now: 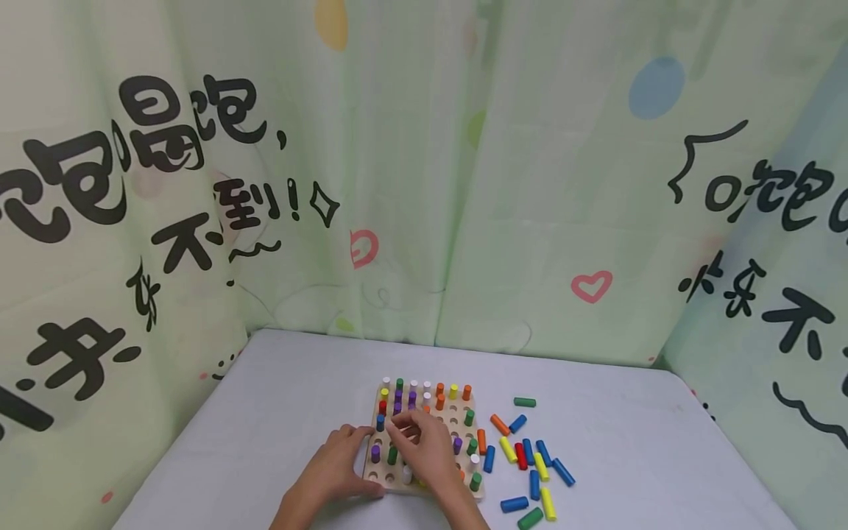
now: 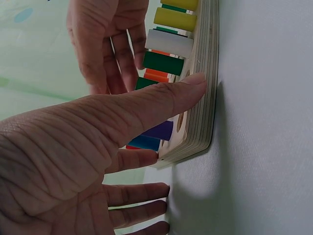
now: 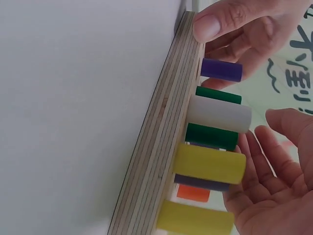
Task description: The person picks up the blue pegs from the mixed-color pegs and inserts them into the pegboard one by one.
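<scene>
A wooden pegboard (image 1: pixel 371 471) holds upright cylindrical pegs in several colours, among empty holes. At its near left corner is my left hand (image 1: pixel 341 464). Its thumb (image 2: pixel 188 90) lies extended against the near edge, the index fingertip touches the left side, and the other fingers are straight. My right hand (image 1: pixel 424 442) hovers over the board, thumb and index fingertips close beside a blue peg (image 1: pixel 380 422) in the left column. In the right wrist view, its fingers are relaxed and apart from the thumb (image 3: pixel 286 120), with no peg showing between them.
Loose blue, yellow, red, orange and green pegs lie right of the board, including a yellow peg (image 1: pixel 548 504) and a green peg (image 1: pixel 525 402) farther back. The white tabletop (image 1: pixel 265 412) ends at a printed curtain (image 1: pixel 517 221) on the back and sides.
</scene>
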{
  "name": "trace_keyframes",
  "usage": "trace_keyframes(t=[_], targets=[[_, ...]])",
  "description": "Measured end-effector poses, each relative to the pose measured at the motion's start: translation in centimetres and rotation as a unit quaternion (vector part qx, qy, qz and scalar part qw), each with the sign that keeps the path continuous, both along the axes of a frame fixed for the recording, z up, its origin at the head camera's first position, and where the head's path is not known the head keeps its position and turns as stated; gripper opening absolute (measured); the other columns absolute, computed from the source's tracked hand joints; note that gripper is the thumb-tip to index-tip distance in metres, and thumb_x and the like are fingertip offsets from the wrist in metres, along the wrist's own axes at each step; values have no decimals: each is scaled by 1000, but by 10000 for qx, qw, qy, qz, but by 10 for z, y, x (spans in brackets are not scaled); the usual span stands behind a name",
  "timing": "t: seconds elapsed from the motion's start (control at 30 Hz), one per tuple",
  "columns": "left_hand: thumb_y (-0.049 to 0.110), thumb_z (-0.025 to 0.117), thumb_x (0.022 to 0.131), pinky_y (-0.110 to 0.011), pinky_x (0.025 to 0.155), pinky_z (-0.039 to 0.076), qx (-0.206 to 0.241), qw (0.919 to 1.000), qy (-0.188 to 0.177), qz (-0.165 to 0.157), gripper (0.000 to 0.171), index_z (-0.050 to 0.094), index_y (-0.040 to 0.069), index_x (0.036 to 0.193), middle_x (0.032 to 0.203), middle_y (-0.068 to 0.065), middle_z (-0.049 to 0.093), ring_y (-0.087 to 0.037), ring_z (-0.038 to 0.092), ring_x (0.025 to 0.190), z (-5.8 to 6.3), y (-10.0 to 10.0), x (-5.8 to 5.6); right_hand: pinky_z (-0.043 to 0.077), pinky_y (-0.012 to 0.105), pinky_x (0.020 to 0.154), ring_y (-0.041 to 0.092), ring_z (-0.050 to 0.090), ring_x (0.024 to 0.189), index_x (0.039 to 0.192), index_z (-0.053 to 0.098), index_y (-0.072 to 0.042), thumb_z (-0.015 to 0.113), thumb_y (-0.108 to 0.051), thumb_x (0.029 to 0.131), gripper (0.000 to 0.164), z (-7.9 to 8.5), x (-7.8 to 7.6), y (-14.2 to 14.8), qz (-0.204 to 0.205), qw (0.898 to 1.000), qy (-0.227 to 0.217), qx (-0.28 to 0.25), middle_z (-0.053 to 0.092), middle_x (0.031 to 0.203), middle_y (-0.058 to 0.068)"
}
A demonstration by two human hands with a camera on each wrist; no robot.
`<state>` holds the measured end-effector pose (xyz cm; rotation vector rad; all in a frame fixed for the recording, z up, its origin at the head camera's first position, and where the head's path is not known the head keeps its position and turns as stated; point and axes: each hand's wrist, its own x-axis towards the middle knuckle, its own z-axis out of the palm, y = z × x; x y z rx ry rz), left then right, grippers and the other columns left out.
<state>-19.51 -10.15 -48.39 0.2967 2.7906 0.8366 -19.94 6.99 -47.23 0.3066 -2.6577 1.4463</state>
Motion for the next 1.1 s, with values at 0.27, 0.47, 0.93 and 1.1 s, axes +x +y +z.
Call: trace_keyframes(t=[0.27, 0.47, 0.93, 1.1], targets=[[49, 89, 56, -57, 93, 46, -42, 10000, -20, 52, 90, 55, 10, 131, 117, -13, 54, -30, 50, 104, 1, 1, 0, 51, 15, 69, 7, 62, 82, 103, 68, -11, 67, -30, 90, 23, 9, 16, 11, 44, 9999, -141, 37, 66, 93, -6], [49, 89, 56, -56, 94, 46, -64, 9999, -30, 129, 90, 56, 11, 130, 116, -13, 54, -29, 50, 103, 1, 2, 1, 52, 16, 69, 7, 61, 80, 103, 68, -13, 68, -29, 90, 21, 14, 25, 20, 9, 10000, -81, 38, 67, 94, -6], [49, 89, 56, -56, 95, 45, -81, 9998, -43, 163, 91, 55, 10, 130, 117, -14, 54, -29, 50, 103, 2, 5, 1, 51, 16, 69, 8, 58, 80, 105, 67, -13, 69, -30, 88, 24, 19, 40, 38, -245, 9987, -388, 208, 65, 94, -8], [49, 89, 56, -56, 96, 44, -71, 9998, -36, 173, 91, 55, 10, 131, 118, -14, 54, -30, 50, 104, 2, 4, 1, 51, 16, 68, 7, 59, 80, 105, 67, -12, 69, -31, 88, 25, 19, 41, 47, -372, 9984, -341, 265, 66, 95, -7]])
